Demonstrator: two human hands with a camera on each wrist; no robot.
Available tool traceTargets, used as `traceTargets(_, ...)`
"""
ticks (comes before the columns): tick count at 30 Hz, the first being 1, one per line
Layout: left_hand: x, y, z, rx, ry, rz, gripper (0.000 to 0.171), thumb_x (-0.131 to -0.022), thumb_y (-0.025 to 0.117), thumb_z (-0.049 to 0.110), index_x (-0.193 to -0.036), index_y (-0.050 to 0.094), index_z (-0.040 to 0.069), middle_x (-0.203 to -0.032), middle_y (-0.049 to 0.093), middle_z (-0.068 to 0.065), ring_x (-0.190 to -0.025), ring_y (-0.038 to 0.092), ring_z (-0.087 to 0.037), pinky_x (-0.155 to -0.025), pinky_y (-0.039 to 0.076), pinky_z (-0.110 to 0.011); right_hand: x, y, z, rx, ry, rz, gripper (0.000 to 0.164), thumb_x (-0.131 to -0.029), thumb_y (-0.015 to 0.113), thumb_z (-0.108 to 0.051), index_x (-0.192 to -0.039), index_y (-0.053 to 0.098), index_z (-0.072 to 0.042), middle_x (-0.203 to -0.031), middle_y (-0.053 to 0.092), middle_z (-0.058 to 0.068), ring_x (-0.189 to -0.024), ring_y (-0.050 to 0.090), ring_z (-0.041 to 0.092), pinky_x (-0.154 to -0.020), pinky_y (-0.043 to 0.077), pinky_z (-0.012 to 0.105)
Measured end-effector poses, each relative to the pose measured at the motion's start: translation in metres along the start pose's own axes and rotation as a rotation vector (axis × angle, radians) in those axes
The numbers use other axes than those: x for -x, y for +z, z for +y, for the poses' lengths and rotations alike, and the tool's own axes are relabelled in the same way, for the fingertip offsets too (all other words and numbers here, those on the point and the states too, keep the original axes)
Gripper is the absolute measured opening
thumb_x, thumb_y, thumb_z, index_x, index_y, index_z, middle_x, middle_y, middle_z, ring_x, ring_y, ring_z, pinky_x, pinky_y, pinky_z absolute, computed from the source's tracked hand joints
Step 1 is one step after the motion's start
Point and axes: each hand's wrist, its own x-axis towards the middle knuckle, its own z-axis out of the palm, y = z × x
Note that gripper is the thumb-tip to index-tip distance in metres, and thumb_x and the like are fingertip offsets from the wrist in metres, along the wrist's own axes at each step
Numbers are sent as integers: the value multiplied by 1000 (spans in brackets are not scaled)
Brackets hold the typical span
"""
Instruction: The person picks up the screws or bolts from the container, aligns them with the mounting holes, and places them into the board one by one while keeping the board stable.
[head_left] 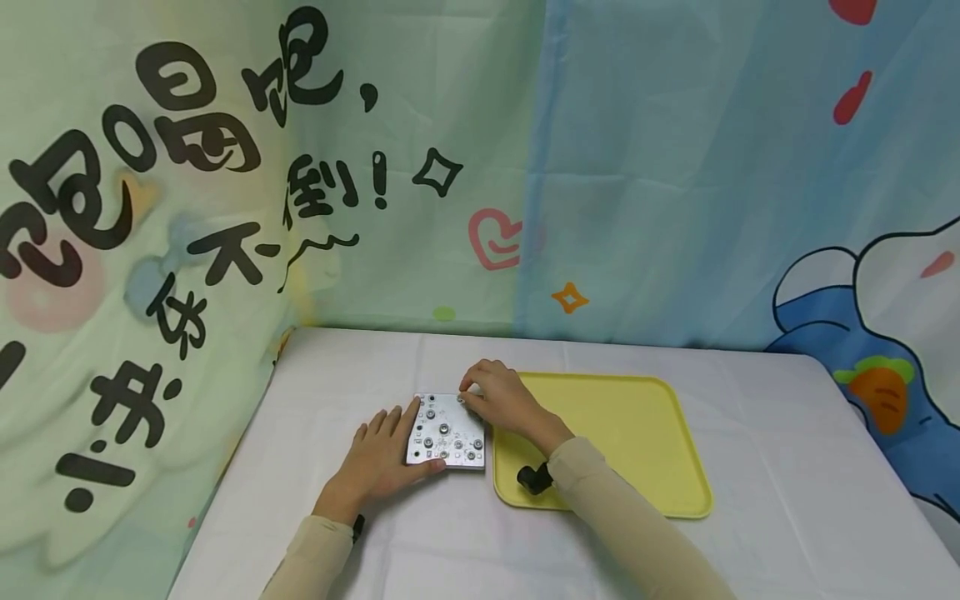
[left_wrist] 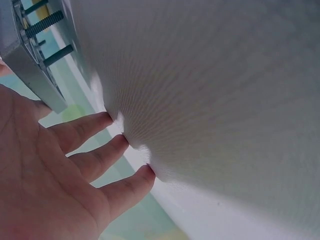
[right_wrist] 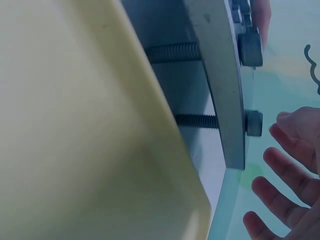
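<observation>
A silver metal plate (head_left: 457, 417), set with several socket-head bolts (head_left: 444, 429), stands on the white cloth, raised on threaded shanks that show beneath it. My left hand (head_left: 386, 458) lies along its left side with fingers spread. Its index finger reaches the far left corner and its thumb lies at the near edge, while other fingertips (left_wrist: 150, 172) press the cloth. Over the far right corner is my right hand (head_left: 506, 400), thumb and index tips close together near a bolt head (right_wrist: 255, 123). The right wrist view shows a gap between these tips and that head.
A shallow yellow tray (head_left: 693, 467) lies right of the plate, its left rim close to it, under the right forearm. A black wrist camera (head_left: 534, 479) hangs from the right wrist. Printed cloth curtains (head_left: 637, 208) stand behind and left of the table.
</observation>
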Motion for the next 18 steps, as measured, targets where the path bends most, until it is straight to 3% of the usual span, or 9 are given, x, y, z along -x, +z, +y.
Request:
traceTargets(8,-1,1,1,-7,-6,-7,110,-81,49,85,-162,20,16,-154,37,-22,-141,32,-43,-111,26,-62,28,-13,17,-95,1,14,8,-96,68,-13,-99,73,-8,-109,65,7,-110,57,30,-97,45,49)
traceTargets(18,1,-1,4,7,-1,4,108,-82,53,81,-161,22,14,-154,38,-23,-141,33,-45,-111,26,-63,80,-28,50,-115,6,-57,5,-94,69,-11,-96,72,-8,-107,64,5,-107,57,33,-90,46,56)
